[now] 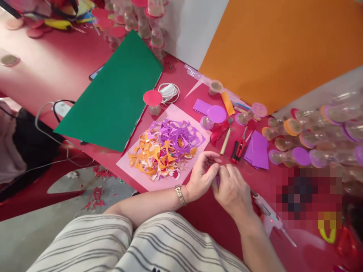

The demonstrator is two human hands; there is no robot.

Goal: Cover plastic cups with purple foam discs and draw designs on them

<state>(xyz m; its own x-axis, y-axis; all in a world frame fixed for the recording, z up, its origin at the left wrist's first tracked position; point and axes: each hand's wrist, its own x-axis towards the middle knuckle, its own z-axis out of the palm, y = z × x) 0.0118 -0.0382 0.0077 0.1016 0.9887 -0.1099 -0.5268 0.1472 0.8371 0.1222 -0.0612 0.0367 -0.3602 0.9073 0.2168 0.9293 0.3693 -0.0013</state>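
My left hand [202,175], with a gold watch at the wrist, is curled, its thumb meeting my right hand [233,189]. The right hand's fingers are bent inward and closed. A sliver of something purple [218,180] shows between the hands; most of it is hidden by the fingers. Just beyond the left hand, a pile of purple and orange paper scraps [170,145] lies on a pink sheet [141,180]. A wooden stick [225,141] and a red and black tool [239,149] lie beyond the fingertips, near stacked purple paper pieces [256,151].
A green sheet [113,94] lies at left. Plastic cups with coloured discs [302,156] line the right; a red-topped cup [153,99] stands behind the pile. A glue gun [269,213] lies right of my right forearm. An orange board [283,49] leans at the back.
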